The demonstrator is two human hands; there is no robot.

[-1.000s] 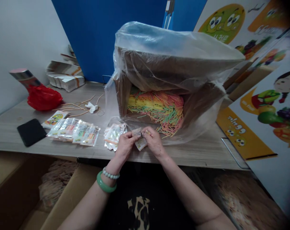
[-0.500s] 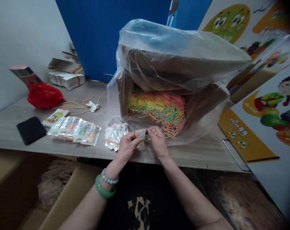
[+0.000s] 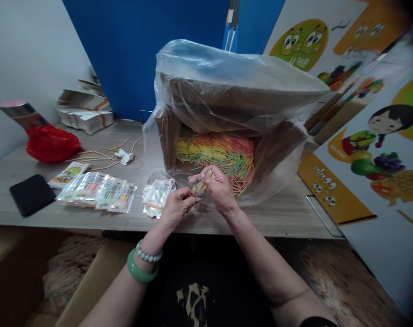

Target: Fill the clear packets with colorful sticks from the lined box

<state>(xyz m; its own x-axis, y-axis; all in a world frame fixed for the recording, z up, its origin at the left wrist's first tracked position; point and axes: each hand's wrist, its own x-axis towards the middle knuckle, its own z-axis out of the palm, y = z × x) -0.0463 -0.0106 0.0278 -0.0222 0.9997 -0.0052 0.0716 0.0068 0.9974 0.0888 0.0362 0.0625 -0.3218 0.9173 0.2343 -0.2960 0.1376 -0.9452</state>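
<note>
My left hand [image 3: 177,205] pinches a small clear packet [image 3: 196,192] near the table's front edge. Closed around several thin coloured sticks [image 3: 206,180], my right hand [image 3: 221,190] is at the packet's mouth; the stick ends point into or against it, and which of the two I cannot tell. Behind my hands a carton lined with a plastic bag [image 3: 240,68] lies with its opening toward me, and a heap of loose yellow, green and pink sticks [image 3: 215,152] fills its bottom. A pile of flat packets [image 3: 157,196] lies just left of my left hand.
Further left are filled packets [image 3: 100,190] in an overlapping row, a stack of printed cards [image 3: 69,174], a black pouch [image 3: 32,194], a red plastic bag [image 3: 52,143] and rubber bands [image 3: 90,156]. Printed cartons [image 3: 373,181] stand at the right.
My right hand has turned and risen, bringing the sticks over the packet held in my left hand. The whole view has shifted slightly, so the table things appear further left.
</note>
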